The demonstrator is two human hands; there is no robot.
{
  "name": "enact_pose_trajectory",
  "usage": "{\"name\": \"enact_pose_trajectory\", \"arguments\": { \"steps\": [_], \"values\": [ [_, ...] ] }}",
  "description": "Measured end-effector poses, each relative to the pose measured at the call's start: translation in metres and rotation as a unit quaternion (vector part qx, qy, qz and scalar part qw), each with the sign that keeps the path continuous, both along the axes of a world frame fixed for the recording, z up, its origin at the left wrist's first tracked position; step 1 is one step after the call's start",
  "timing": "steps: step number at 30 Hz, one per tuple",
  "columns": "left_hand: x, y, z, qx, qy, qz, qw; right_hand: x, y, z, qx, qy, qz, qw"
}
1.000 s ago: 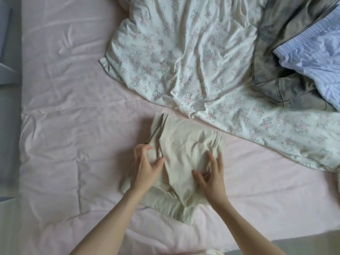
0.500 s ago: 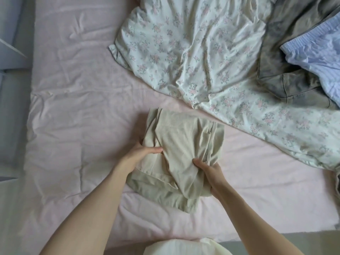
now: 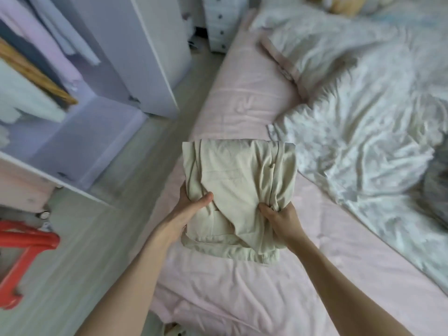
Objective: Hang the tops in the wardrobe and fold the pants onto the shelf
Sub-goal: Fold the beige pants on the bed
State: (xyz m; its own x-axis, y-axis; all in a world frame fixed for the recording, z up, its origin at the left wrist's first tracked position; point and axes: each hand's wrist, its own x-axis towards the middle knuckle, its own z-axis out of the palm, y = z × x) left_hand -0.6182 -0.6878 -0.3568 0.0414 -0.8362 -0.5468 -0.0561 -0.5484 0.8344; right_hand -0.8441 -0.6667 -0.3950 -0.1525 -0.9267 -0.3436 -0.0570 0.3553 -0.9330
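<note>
The folded beige pants (image 3: 238, 180) are lifted above the pink bed sheet (image 3: 242, 98), held flat between both hands. My left hand (image 3: 191, 204) grips their left edge, thumb on top. My right hand (image 3: 278, 215) clutches the bunched right side near the waistband. At the far left stands the open white wardrobe (image 3: 150, 52), with hanging clothes (image 3: 31, 69) inside, and a pale shelf surface (image 3: 80, 141) below them. The picture is blurred by motion.
A floral duvet (image 3: 351, 122) lies crumpled over the right of the bed, with a dark grey garment (image 3: 436, 195) at its right edge. A red stool (image 3: 26, 243) stands on the wooden floor (image 3: 80, 251) at the left. A small white drawer unit (image 3: 218, 20) sits behind.
Both hands closed on the folded pants and lifted them off the bed. My view swung left, so the wardrobe and the floor have come into sight.
</note>
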Motion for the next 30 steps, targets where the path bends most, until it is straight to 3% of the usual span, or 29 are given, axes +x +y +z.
{"name": "enact_pose_trajectory", "arguments": {
  "steps": [5,14,24,30],
  "values": [
    [0.120,0.003,0.050,-0.087,-0.071,0.125,0.986,0.138,-0.014,0.048,-0.065,0.002,0.041,0.997],
    [0.365,-0.006,0.165,-0.214,-0.127,0.156,0.956,0.389,-0.063,0.149,-0.159,-0.086,0.083,0.980],
    [0.441,-0.086,0.254,-0.336,-0.187,0.160,0.909,0.487,-0.172,0.226,-0.257,-0.138,0.054,0.955],
    [0.467,-0.172,0.288,-0.375,-0.220,0.214,0.874,0.533,-0.273,0.266,-0.291,-0.157,0.061,0.942]
  ]
}}
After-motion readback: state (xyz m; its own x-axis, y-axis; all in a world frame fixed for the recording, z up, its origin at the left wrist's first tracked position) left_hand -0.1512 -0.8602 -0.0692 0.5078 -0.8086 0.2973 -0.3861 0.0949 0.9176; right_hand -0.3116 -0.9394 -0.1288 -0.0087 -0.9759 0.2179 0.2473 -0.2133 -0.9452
